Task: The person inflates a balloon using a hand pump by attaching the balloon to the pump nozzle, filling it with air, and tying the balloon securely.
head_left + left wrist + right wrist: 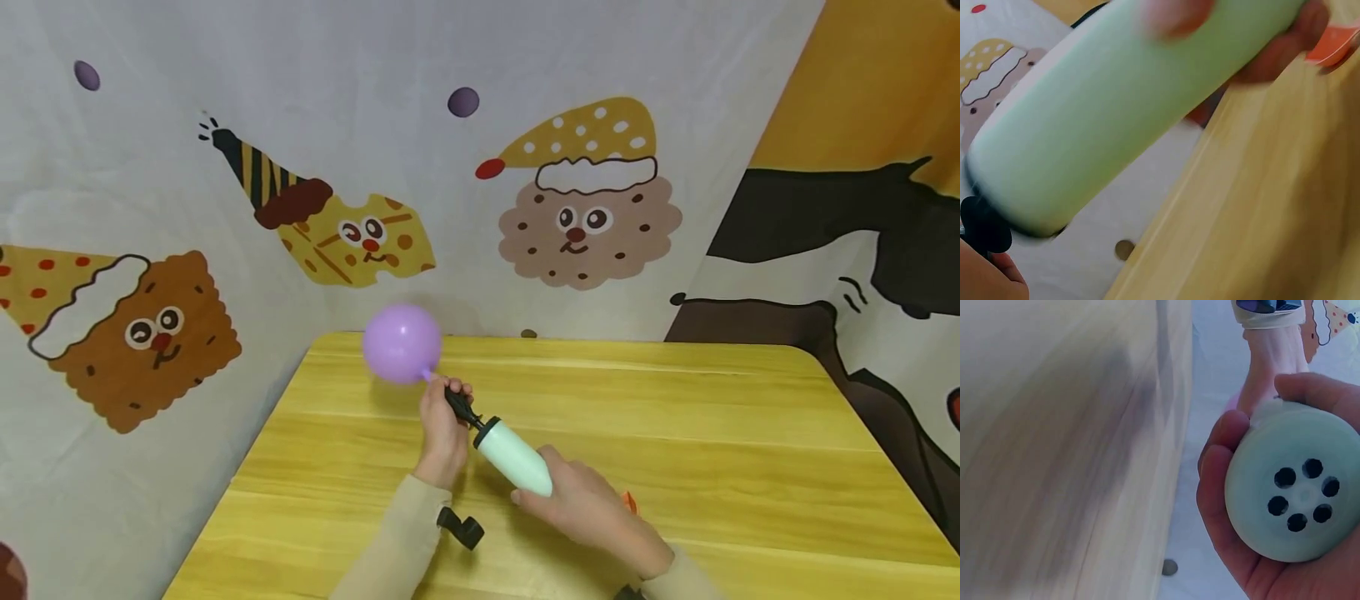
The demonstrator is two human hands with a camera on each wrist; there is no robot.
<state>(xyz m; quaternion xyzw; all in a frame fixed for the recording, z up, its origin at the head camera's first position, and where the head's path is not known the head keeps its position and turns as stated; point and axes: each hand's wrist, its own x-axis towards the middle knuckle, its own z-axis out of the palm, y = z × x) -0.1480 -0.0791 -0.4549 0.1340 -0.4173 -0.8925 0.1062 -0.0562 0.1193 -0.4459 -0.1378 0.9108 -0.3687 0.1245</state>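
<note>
A round, inflated purple balloon (402,343) sits over the far left of the table, its narrow neck at the fingertips of my left hand (442,429). That hand holds the neck together with the black nozzle end (461,406) of a hand balloon pump. My right hand (581,504) grips the pump's mint-green barrel (513,457) near its rear. In the right wrist view, the fingers and thumb curl round the barrel's end cap (1304,495), which has a ring of several holes. The barrel (1110,106) fills much of the left wrist view, slightly blurred.
Under both hands is a yellow wood-grain table (712,450). A small orange piece (629,502) lies partly hidden behind my right hand. Behind the table hangs a pale cloth (390,75) printed with cartoon food faces. A black wrist mount (461,528) sticks out from my left sleeve.
</note>
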